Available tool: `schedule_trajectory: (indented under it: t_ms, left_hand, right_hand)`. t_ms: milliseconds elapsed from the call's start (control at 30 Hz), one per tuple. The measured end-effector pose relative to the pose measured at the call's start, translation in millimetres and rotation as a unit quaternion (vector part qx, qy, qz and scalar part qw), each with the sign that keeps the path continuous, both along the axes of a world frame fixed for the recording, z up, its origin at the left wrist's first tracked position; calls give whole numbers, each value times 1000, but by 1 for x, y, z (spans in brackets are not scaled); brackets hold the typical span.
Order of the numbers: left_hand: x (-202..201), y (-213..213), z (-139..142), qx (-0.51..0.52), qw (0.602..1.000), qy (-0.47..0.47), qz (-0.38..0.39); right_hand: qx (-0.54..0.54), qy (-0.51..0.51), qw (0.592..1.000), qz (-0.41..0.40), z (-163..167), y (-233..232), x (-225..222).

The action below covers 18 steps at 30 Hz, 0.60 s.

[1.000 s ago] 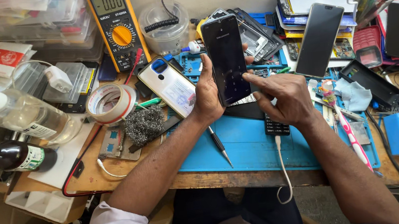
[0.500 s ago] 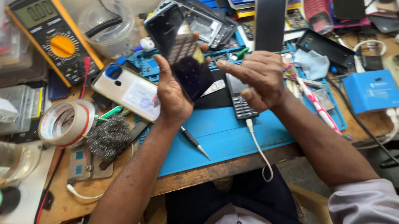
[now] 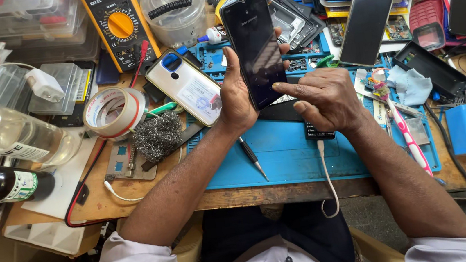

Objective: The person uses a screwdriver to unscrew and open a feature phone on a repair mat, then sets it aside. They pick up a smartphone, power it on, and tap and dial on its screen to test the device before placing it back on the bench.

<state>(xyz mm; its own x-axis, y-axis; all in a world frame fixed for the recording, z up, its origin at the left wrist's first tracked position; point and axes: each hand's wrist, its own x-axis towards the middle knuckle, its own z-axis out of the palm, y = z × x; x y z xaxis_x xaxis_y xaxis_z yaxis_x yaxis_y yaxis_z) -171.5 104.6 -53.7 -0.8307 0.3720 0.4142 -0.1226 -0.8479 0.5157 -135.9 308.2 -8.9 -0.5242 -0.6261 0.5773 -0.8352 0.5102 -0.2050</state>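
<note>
Your left hand (image 3: 236, 98) grips the black phone (image 3: 254, 46) upright; your right hand (image 3: 326, 100) touches its screen with 1 finger above the blue mat (image 3: 283, 160).

Phone straightened, fingertip came down on the glass

The black glass-fronted smartphone (image 3: 254, 46), which leaned to the left half a second earlier, stood nearly upright again in the left hand (image 3: 236, 98). The right hand (image 3: 326, 100), whose index finger had hovered pointing near the phone's lower right edge, had brought that fingertip onto the lower part of the dark screen. The head camera swung back leftward, so the clear plastic bottle (image 3: 8, 136) and dark glass bottle (image 3: 2, 183) at the left of the surface showed more fully.
</note>
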Motion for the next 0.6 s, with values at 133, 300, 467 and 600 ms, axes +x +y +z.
schedule_trajectory:
  t_ms: [133,300,467,600]
  left_hand:
    - [0,1,3,12,999,-41,-17]
    - [2,0,12,-14,1000,-11,4]
    - [6,-1,14,-29,999,-15,12]
    - [5,-1,13,-33,999,-17,21]
  right_hand:
    - [12,10,1000,8,0,-2,0]
    - [18,32,999,-3,3,-4,1]
    - [12,19,1000,-14,0,-5,0]
    - [20,26,999,-11,-2,-3,0]
